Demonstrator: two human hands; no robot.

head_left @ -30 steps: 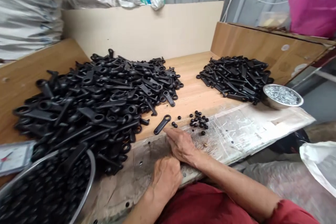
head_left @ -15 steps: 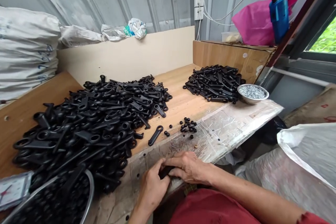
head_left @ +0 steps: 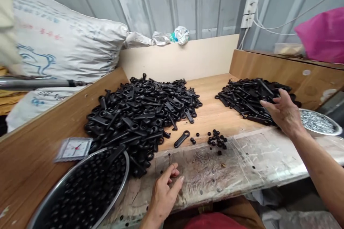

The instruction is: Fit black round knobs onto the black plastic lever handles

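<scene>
My right hand (head_left: 286,114) is raised at the near side of the smaller pile of black parts (head_left: 242,96), its fingers apart and nothing held in them. My left hand (head_left: 165,191) hovers over the worn front edge of the table, thumb and fingers parted, with nothing between them. Ahead of it lie a single black ring-ended part (head_left: 182,139) and a cluster of small black balls (head_left: 217,139). The large pile of black ring-ended parts (head_left: 145,111) spreads across the left half of the table. Beside my right hand stands a metal bowl of small silvery pieces (head_left: 319,121).
A large metal bowl (head_left: 126,171) of black balls stands at the front left, with a square clock (head_left: 75,148) behind it. White sacks (head_left: 67,39) and a grey rod-shaped tool (head_left: 37,83) are at the left. Wooden boards (head_left: 178,59) border the table.
My hands have separated. The right one has moved right to the smaller pile, and the dark piece held between them no longer shows. The view has turned left.
</scene>
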